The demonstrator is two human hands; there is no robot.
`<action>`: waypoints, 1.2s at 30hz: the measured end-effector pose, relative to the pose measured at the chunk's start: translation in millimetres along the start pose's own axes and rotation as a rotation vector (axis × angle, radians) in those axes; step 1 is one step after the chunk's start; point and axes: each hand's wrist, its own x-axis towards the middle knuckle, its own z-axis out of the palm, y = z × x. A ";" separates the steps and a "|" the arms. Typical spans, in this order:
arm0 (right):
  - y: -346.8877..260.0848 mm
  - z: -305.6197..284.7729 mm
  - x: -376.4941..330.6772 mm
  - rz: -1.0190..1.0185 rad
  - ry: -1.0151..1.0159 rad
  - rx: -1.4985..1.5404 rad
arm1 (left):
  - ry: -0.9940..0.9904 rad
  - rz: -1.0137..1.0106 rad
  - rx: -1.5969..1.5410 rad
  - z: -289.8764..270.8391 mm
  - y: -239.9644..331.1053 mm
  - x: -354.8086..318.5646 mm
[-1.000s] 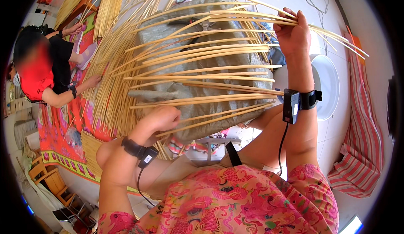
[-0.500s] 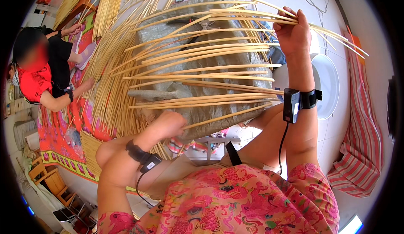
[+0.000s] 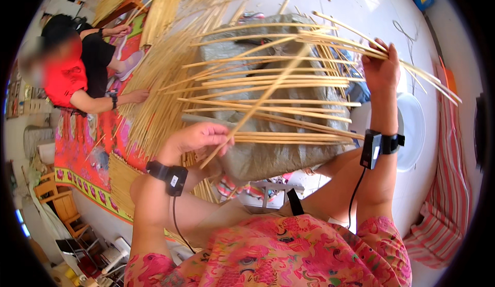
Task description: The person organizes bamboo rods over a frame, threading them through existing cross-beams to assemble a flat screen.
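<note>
My left hand (image 3: 195, 137) pinches one long pale stick (image 3: 270, 90) near its lower end. That stick slants up and away to the right, above the others. My right hand (image 3: 382, 71), raised at the far right, is closed around a small bunch of thin sticks (image 3: 340, 41), whose ends stick out on both sides of it. Between my hands, several loose groups of sticks (image 3: 278, 137) lie crosswise over a low block covered with grey-green sheeting (image 3: 268, 164). Dark-handled pliers, or a similar tool, (image 3: 252, 41) lie partly hidden under the sticks.
Many sticks (image 3: 160, 101) are spread to the left on a red floral mat (image 3: 77, 137). Another person in a red top (image 3: 67, 73) sits there, hands at the sticks. A pale tub (image 3: 412, 132) stands beyond my right forearm, near striped cloth (image 3: 438, 220).
My left hand has lifted a stick from the near edge of the covered block, and it now points up at a slant. My right hand still grips its bunch. The whole view has shifted slightly.
</note>
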 end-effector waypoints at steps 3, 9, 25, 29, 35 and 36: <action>1.2 -2.6 2.1 -0.013 0.009 0.013 | 0.273 0.252 -0.192 -13.4 -11.9 -3.4; 9.9 -0.8 2.4 0.001 -0.061 -0.003 | 0.684 0.639 -0.549 -45.8 -11.9 -19.5; 19.6 7.1 2.9 0.009 -0.070 -0.050 | 1.371 0.654 -0.633 -139.7 -124.2 -70.9; 19.6 9.4 -0.2 0.009 -0.073 -0.062 | 1.465 0.633 -0.669 -134.8 -121.4 -69.1; 16.9 14.3 -4.4 0.017 -0.067 -0.051 | 1.557 0.572 -0.713 -129.9 -110.5 -63.4; 16.3 14.7 -5.0 0.023 -0.067 -0.048 | 1.547 0.590 -0.711 -131.1 -109.9 -64.9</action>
